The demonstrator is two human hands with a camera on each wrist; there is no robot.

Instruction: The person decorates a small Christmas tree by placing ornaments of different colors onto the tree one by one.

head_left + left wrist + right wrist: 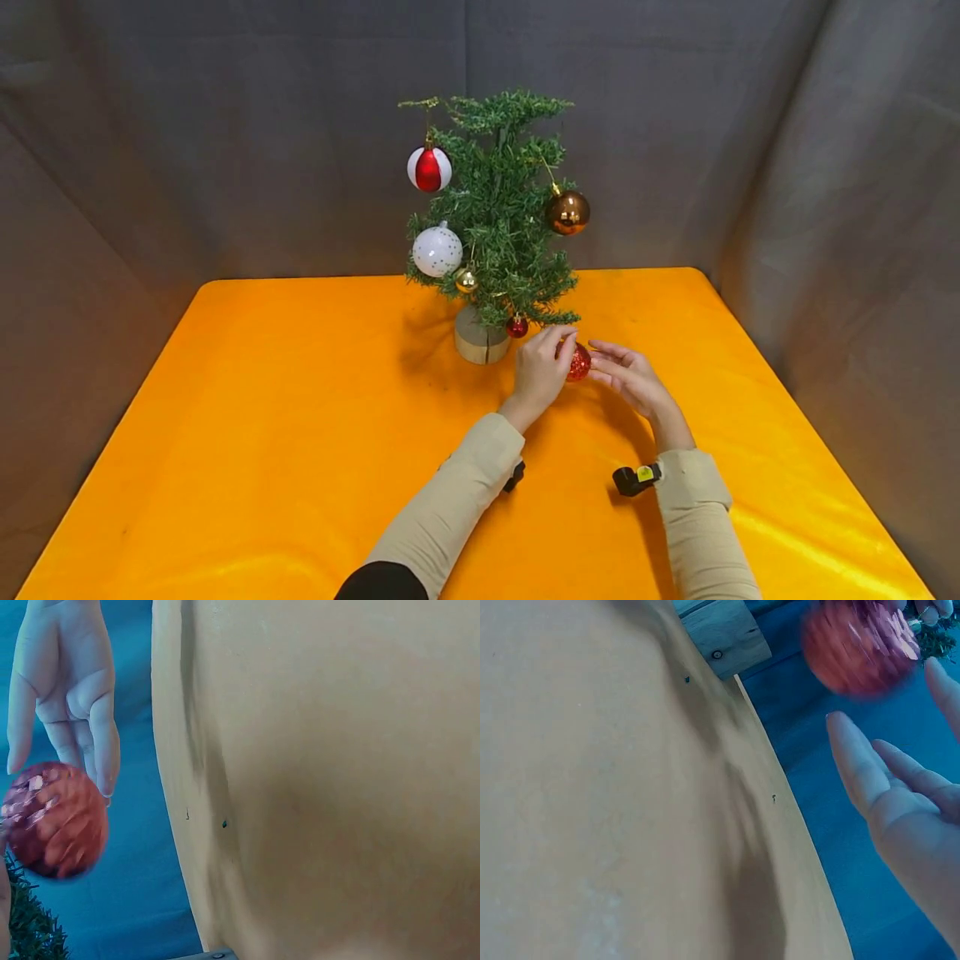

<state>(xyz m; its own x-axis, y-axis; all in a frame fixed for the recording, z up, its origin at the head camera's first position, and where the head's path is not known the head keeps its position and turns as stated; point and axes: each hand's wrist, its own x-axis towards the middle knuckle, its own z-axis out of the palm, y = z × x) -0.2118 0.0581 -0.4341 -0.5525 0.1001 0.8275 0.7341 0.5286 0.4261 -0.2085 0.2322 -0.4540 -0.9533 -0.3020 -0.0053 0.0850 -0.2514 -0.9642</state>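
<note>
A red glittery Christmas bauble (pixel 580 363) hangs just in front of the tree's lower right side. My left hand (pixel 542 367) pinches it near its top; the hanging loop itself is hidden by the fingers. To the right, my right hand (pixel 633 383) has its fingers spread and extended toward the bauble. In the right wrist view a gap shows between those fingers (pixel 851 761) and the bauble (pixel 861 649). The small green Christmas tree (pixel 501 217) stands behind both hands, its lowest branches close above the left one.
On the tree hang a red-and-white bauble (pixel 429 170), a white dotted bauble (pixel 437 252), a bronze bauble (pixel 567 213), a small gold bauble (pixel 467 281) and a small red bauble (pixel 517 327). Its round wooden base (pixel 482 342) rests on the orange-covered table (pixel 262 433). Grey curtains surround it.
</note>
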